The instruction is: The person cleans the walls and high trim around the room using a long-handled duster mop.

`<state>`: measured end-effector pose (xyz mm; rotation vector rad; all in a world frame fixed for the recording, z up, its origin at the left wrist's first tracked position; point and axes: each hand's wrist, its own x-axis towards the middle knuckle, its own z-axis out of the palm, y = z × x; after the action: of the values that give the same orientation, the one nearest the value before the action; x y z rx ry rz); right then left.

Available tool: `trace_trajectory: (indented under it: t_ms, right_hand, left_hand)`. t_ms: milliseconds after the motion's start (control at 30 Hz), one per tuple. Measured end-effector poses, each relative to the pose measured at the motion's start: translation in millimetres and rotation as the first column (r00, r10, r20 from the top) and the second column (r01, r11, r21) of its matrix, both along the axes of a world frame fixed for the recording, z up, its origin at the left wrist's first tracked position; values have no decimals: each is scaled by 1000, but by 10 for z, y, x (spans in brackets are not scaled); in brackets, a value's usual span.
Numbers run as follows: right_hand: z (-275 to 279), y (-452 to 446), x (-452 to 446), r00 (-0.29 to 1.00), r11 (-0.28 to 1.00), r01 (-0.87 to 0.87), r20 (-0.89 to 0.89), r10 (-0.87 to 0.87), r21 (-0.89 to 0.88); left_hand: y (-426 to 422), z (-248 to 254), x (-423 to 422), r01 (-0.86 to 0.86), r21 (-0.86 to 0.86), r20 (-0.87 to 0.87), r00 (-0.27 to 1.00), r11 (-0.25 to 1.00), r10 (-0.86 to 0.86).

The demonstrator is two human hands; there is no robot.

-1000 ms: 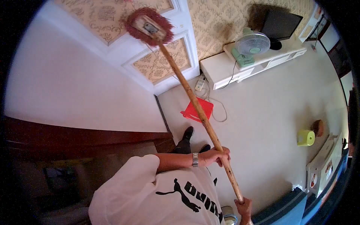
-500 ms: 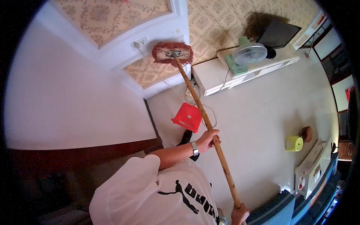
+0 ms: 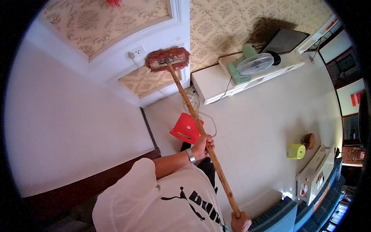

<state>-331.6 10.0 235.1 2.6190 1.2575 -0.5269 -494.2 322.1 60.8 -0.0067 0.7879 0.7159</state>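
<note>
My left hand (image 3: 201, 147), with a metal-banded watch on its wrist, is closed around the middle of a wooden mop handle (image 3: 188, 103). Lower down, near the bottom edge, my right hand (image 3: 241, 222) grips the handle's end. At the far end, the mop's reddish, shaggy head (image 3: 168, 59) is raised in front of the panelled wall, beside a white socket (image 3: 137, 52). I cannot tell whether it touches the wall. Below the handle, a red plastic stool (image 3: 187, 128) stands on the floor near my feet.
A green fan (image 3: 255, 63) and a dark screen (image 3: 286, 43) stand on a white low cabinet (image 3: 208, 85). Cables (image 3: 210, 118) lie on the floor. A yellow-green stool (image 3: 296, 151) stands right, near a white table (image 3: 313, 176) and blue seating (image 3: 276, 216).
The mop head has shifted left and slightly down in view, with both hands still on the handle. The view itself has also shifted; the stool and cabinet appear further left.
</note>
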Motion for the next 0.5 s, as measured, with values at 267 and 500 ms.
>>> trace_trajectory:
  t_ms: [267, 500]
  right_hand:
    - [145, 1006, 253, 793, 983, -58, -607, -61, -176]
    - [112, 951, 805, 677, 988, -141, -734, 53, -58]
  left_hand:
    - [47, 71, 171, -116, -5, 173, 978, 993, 115]
    - [87, 161, 397, -203, 17, 189, 962, 979, 196]
